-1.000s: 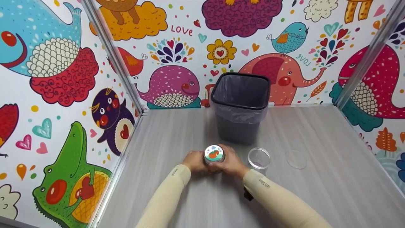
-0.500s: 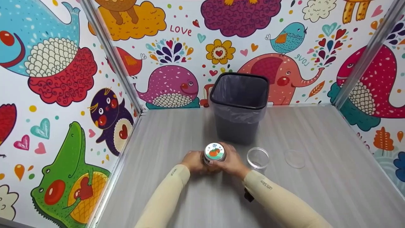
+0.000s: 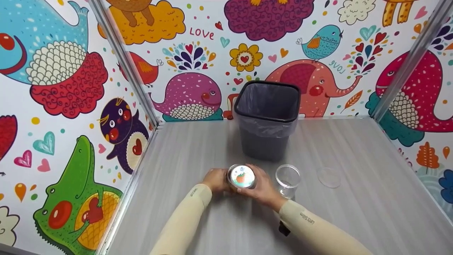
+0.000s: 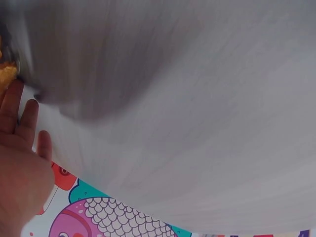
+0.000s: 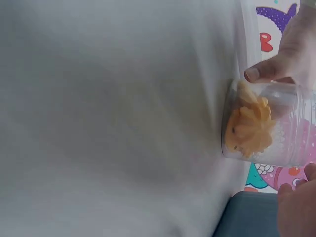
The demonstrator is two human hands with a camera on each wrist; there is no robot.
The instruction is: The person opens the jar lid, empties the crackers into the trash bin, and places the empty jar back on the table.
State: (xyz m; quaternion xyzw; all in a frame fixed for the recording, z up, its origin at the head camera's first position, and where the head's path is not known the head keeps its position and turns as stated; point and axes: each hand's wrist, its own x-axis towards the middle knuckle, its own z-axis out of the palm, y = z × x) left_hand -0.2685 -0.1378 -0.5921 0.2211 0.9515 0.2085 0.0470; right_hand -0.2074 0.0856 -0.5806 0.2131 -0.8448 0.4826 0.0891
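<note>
A clear plastic jar (image 5: 284, 150) with orange, wavy-edged pieces (image 5: 251, 126) at its bottom stands near the middle of the table. My left hand (image 3: 216, 180) grips its side, the thumb low on the wall in the right wrist view. Over the mouth, my right hand (image 3: 263, 187) holds the round lid (image 3: 242, 176), which carries a tomato picture. The lid sits tilted and shifted right, with the jar's rim showing at its left. At the left wrist view's edge, the left fingers (image 4: 28, 118) lie beside an orange piece (image 4: 7, 71).
Right of the hands stands a second clear jar (image 3: 287, 191), lidless, and beyond it lies a clear round disc (image 3: 329, 177). A grey bin (image 3: 263, 143) with a bag liner stands behind. Cartoon-printed walls (image 3: 193, 94) border the table (image 3: 191, 141).
The right hand has moved slightly right and toward the body. The lid has gone with it, shifting off the jar's centre and tilting. The left hand stays about where it was.
</note>
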